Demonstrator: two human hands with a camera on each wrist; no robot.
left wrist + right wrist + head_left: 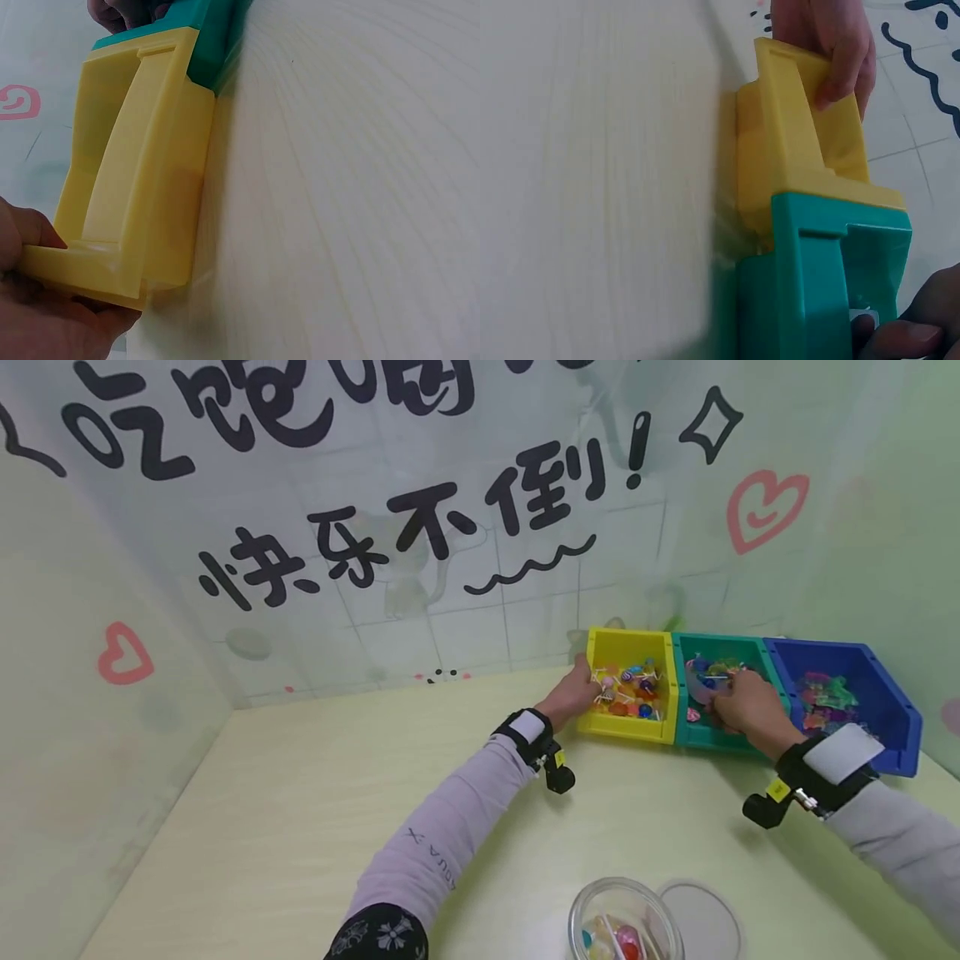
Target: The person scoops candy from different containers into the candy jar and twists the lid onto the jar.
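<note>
A yellow bin (660, 731) holds lollipops and small colourful sweets. My left hand (572, 693) grips its left side wall, thumb over the rim and fingers outside, as the left wrist view shows. Joined to its right is a green bin (720, 739) with wrapped sweets (705, 668) in it. Inside the green bin is my right hand (750, 706), its fingers bent down among the sweets. A whitish piece (864, 315) shows by the thumb and finger in the right wrist view; whether they pinch it is unclear.
A blue bin (877, 693) with colourful translucent pieces adjoins the green one. Nearer on the pale table (300, 810) stand a clear round jar (576, 922) with lollipops inside and a round lid (701, 914) beside it. A printed wall sheet (465, 627) rises behind the bins.
</note>
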